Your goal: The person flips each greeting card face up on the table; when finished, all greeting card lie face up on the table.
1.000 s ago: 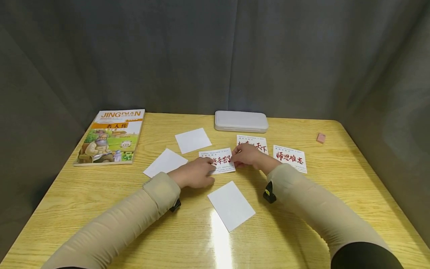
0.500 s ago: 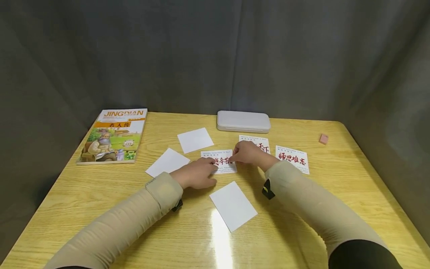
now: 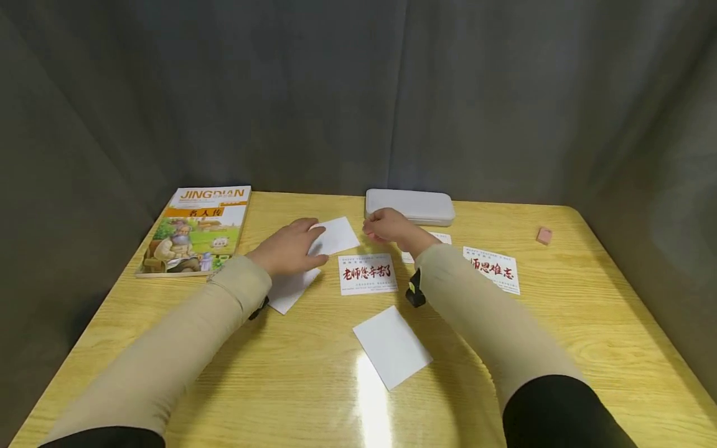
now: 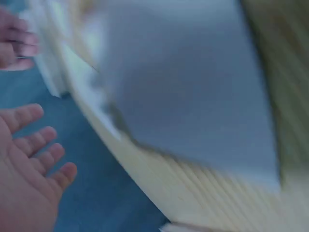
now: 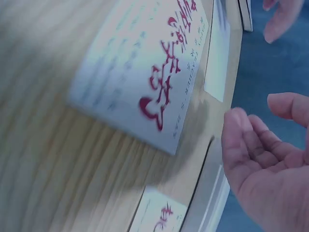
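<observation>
A white card with red Chinese lettering (image 3: 367, 274) lies face up mid-table, touched by neither hand. To its left, my left hand (image 3: 290, 246) hovers with fingers spread, partly over a blank card (image 3: 288, 295) and beside another blank card (image 3: 340, 236) further back. In the left wrist view this hand (image 4: 29, 164) holds nothing. Behind the lettered card, my right hand (image 3: 394, 227) is raised in front of the white case (image 3: 409, 202). The right wrist view shows its fingers (image 5: 236, 145) loosely bent around nothing. A second lettered card (image 3: 442, 238) is mostly hidden behind the right arm.
A third lettered card (image 3: 498, 274) lies at the right, partly covered by the sleeve. One more blank card (image 3: 392, 348) lies nearer the front. A book (image 3: 196, 230) sits at the back left and a small pink block (image 3: 544, 235) at the far right.
Both hands have come off the middle lettered card, uncovering its text. The left hand moved left and back, toward the blank cards; the right hand moved back toward the white case.
</observation>
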The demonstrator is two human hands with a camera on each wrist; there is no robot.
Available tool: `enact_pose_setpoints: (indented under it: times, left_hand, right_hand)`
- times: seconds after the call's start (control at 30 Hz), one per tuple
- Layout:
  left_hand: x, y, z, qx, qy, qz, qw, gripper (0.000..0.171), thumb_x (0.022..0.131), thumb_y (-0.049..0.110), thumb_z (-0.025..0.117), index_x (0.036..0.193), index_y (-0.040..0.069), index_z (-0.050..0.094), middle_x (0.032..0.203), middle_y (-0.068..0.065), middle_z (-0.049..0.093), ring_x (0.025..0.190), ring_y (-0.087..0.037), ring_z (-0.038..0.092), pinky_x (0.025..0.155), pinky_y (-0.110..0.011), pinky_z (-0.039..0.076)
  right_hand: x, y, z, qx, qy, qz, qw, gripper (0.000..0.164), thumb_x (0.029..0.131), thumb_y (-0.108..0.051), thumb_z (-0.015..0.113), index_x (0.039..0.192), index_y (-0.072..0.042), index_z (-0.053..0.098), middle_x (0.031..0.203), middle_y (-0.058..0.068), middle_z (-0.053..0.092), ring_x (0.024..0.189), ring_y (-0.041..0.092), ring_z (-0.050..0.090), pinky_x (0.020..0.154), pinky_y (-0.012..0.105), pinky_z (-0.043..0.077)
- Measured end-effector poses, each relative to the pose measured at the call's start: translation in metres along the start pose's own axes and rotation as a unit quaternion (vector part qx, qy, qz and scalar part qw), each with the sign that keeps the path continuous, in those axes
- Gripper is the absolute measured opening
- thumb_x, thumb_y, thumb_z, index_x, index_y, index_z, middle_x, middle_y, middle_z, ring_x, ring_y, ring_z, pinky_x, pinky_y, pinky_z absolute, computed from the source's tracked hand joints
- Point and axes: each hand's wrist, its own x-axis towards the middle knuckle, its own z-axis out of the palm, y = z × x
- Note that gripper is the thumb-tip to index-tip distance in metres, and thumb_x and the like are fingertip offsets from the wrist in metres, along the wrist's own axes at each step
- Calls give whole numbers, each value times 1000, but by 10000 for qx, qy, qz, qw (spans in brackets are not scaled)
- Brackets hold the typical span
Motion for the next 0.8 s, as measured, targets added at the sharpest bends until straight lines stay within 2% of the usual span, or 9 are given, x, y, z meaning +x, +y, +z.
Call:
enact_pose_setpoints:
  times: [0.07,0.13,0.27,0.33,0.43,0.5,0.6,0.7,0.8]
  left_hand:
    - [0,-11,3,306,-245,35,9992,78,101,46,57,157,-4,38,164,-28,27,152,-44,22,124,-52,20]
    - [0,-20,7,445,-418,84,9981,83,100,51,57,159,-3,34,166,-27,21,153,-45,18,124,-54,17]
    - [2,-26,15,309,-591,58,9978,90,98,58,57,162,1,28,169,-23,17,155,-43,14,124,-57,16]
    - [3,-26,17,234,-687,36,9974,92,98,61,56,163,3,26,169,-20,15,155,-40,13,124,-58,14]
    - [4,-22,19,218,-860,45,9960,94,98,64,53,165,6,22,171,-17,12,157,-36,10,125,-56,12]
    - [5,-19,18,273,-932,75,9952,96,97,66,53,165,6,22,171,-15,12,157,-34,10,125,-56,12]
    - [5,-15,16,410,-1012,92,9940,96,97,69,51,165,7,23,171,-15,13,157,-33,11,125,-56,13]
    - [5,-15,16,506,-1107,42,9926,96,97,70,48,164,6,24,170,-15,16,156,-34,14,124,-57,14]
    - [5,-17,18,553,-1181,-7,9915,97,97,71,46,164,5,23,170,-15,17,156,-33,17,124,-57,15]
  right_hand:
    - [8,-1,5,8,117,2,9999,21,103,-8,55,117,6,62,71,0,50,63,12,45,78,34,46]
    - [16,-1,9,-123,293,20,9995,16,102,-8,56,109,5,63,66,-2,44,58,11,38,71,31,41]
    - [33,1,18,-436,567,194,9973,12,100,-12,60,95,-2,57,73,-2,43,66,12,39,66,27,37]
    - [38,0,23,-647,647,244,9955,12,100,-15,62,101,-3,61,82,-1,47,73,12,42,68,25,38]
    - [41,-5,29,-838,571,225,9946,25,101,-17,61,115,3,64,97,7,54,81,17,45,74,28,42]
    - [41,-9,31,-933,585,236,9936,35,100,-16,61,128,4,63,116,10,60,93,18,50,84,30,46]
    - [40,-12,34,-940,532,323,9936,41,100,-15,60,136,5,60,134,17,59,107,23,52,99,35,47]
    - [39,-14,35,-932,549,366,9935,40,101,-15,59,136,5,60,137,17,58,108,22,51,101,35,46]
    - [38,-15,37,-784,640,305,9944,38,100,-13,60,133,6,62,130,17,60,100,21,50,93,34,48]
